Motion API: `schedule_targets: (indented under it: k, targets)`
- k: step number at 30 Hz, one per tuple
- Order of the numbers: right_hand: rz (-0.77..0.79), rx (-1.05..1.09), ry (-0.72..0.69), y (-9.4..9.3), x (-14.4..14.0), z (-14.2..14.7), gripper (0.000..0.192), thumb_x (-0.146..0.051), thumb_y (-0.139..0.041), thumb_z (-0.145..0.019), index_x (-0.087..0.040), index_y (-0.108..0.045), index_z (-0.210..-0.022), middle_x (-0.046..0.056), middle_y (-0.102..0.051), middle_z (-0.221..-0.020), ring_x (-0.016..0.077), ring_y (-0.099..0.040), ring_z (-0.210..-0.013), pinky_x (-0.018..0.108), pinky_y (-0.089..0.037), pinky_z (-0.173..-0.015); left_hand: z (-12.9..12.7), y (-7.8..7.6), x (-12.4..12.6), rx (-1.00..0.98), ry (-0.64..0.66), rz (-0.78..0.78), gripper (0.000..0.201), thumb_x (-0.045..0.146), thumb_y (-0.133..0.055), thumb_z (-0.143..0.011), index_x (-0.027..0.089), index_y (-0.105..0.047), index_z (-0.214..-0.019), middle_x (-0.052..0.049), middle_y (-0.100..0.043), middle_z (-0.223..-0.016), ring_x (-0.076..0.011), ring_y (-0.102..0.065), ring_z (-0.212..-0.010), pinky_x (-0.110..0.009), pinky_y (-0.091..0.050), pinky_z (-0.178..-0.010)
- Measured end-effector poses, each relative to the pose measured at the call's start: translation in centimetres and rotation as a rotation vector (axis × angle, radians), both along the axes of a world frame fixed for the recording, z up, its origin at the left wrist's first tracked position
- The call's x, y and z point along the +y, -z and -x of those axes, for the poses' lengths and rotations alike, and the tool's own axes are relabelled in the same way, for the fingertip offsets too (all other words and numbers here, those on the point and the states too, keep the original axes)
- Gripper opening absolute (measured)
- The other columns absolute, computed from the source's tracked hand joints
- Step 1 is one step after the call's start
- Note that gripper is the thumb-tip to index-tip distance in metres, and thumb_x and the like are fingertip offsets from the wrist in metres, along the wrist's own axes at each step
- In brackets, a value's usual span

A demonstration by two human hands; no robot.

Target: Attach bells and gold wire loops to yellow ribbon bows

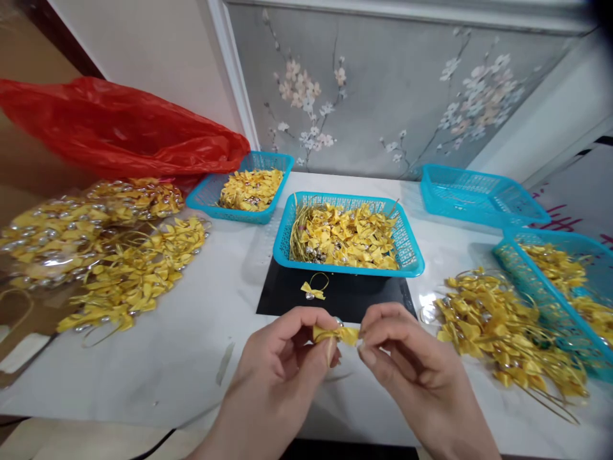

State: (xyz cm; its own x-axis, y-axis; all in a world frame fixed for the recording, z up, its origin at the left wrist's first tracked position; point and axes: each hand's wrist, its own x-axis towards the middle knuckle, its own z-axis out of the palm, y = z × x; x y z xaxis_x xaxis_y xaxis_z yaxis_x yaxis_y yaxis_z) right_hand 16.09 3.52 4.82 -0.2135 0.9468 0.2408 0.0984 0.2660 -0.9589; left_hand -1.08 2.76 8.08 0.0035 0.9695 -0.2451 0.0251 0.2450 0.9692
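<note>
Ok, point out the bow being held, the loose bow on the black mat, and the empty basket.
held bow (336, 334), head view, on its yellow ribbon between the hands.
loose bow (313, 292), head view, on its knot.
empty basket (479, 195), head view, on its mesh floor.

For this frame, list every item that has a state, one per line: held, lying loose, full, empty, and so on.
Yellow ribbon bow: pinched between left hand and right hand.
Single bow with gold loop: lying loose on the black mat.
Centre basket: filled with bows.
Back-left basket: partly filled.
Back-right basket: looks empty.
Far-right basket: holds bows.
Red plastic bag: crumpled, lying flat.
Clear bags of bows: lying on the table; whether sealed is unclear.
</note>
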Motion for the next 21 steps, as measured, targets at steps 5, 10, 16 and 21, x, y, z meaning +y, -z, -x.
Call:
schedule_targets:
  k: [5,10,16,21]
  targets:
    - [0.266,0.144,-0.049,-0.2,0.1,-0.2,0.018,-0.025,-0.056,-0.094,-0.030,-0.061,-0.111,0.001,-0.063,-0.094,0.0117,-0.061,-0.075,0.021,-0.054,-0.067,-0.5,-0.8,0.0,-0.028,-0.013,0.030,0.006,0.023,-0.066,-0.080,0.024,-0.069,-0.086,0.003,-0.067,-0.069,-0.0113,-0.060,-0.066,-0.016,-0.048,-0.060]
    - [0.311,0.130,-0.079,-0.5,0.4,0.5,0.011,-0.032,-0.058,-0.093,-0.023,-0.063,-0.094,0.000,-0.063,-0.078,0.0130,-0.059,-0.069,0.022,-0.051,-0.062,-0.5,-1.0,-0.4,-0.067,0.007,-0.003,0.009,0.027,-0.068,-0.080,0.025,-0.070,-0.089,0.000,-0.071,-0.075,-0.0143,-0.065,-0.070,-0.018,-0.052,-0.063]
    - [0.377,0.207,-0.013,-0.3,0.7,0.8,0.016,-0.036,-0.061,-0.091,-0.020,-0.064,-0.087,-0.001,-0.060,-0.070,0.0116,-0.055,-0.064,0.022,-0.045,-0.059,0.5,-0.2,-0.2,-0.224,-0.067,0.066,0.030,0.047,-0.062,-0.085,0.023,-0.070,-0.102,-0.006,-0.074,-0.097,-0.0226,-0.070,-0.087,-0.033,-0.059,-0.078]
    - [0.531,0.483,-0.062,0.0,1.0,1.1,0.019,-0.036,-0.067,-0.088,-0.018,-0.062,-0.081,-0.003,-0.058,-0.067,0.0090,-0.050,-0.059,0.022,-0.042,-0.058,0.5,0.2,0.4,-0.202,0.003,0.054,0.016,0.033,-0.069,-0.083,0.023,-0.071,-0.096,-0.002,-0.073,-0.083,-0.0171,-0.069,-0.077,-0.027,-0.059,-0.074]
